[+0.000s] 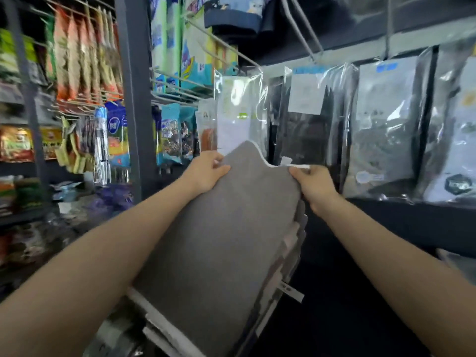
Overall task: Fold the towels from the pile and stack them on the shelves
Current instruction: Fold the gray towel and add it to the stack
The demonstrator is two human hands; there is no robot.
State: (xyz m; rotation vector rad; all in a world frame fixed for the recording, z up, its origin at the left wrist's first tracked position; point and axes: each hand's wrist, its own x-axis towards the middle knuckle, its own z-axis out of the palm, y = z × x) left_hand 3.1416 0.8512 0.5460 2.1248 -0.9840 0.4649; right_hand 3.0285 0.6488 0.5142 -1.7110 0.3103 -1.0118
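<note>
Nearest to the camera, two bare forearms are reaching forward, and between them a grey towel (219,228) is hanging down. It is lying over a pile of towels (288,256) whose grey and pale edges are showing at its right side. A small white label (292,292) is sticking out from this pile, but its print is too blurred to read.

The left hand (206,171) is holding the top left edge of the grey towel, with its fingers (217,159) curled and pinching the cloth. The right hand (314,182) is holding the top right corner, where a white trim is running along the edge; its fingers (300,173) are also clamped on the towel. Between the two hands the top edge is rising in a hump.

Just behind the towel, clear plastic bags (304,119) are hanging in a row on metal hooks (301,32). They are holding dark and light folded cloth, with a white paper card inside one of them. Some are carrying a blue strip at the top, but I cannot read the writing.

Farther to the left, a dark upright post (134,99) is dividing the racks. Colourful packets (85,57) are hanging there, and blue packets (117,132) are showing some printed characters, too blurred to tell.
</note>
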